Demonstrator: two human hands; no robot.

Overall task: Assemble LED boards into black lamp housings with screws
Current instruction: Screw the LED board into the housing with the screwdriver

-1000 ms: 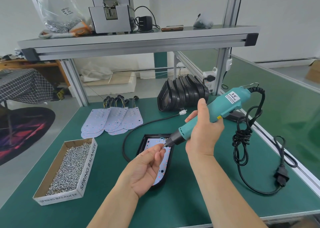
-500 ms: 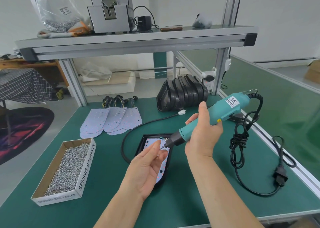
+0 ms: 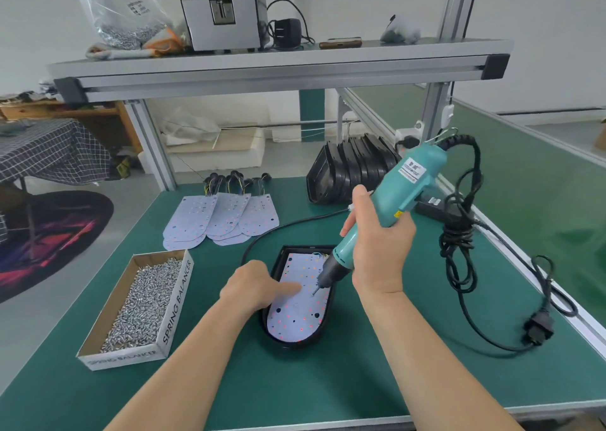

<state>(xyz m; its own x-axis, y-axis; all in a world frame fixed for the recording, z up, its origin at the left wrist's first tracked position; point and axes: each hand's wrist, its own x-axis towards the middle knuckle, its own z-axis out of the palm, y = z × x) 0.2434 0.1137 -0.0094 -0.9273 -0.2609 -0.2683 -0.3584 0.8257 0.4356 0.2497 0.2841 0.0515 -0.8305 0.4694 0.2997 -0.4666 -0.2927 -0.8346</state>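
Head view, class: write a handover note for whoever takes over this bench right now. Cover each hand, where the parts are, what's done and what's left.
Left hand: index finger presses the LED board flat in the black housing.
Right hand: holds the teal screwdriver, bit tip down on the board.
Screws in the cardboard box at left; spare boards and stacked housings at the back.
Done: one board seated; screws already driven cannot be told.
Left: finish screwing this board, then the spare boards.
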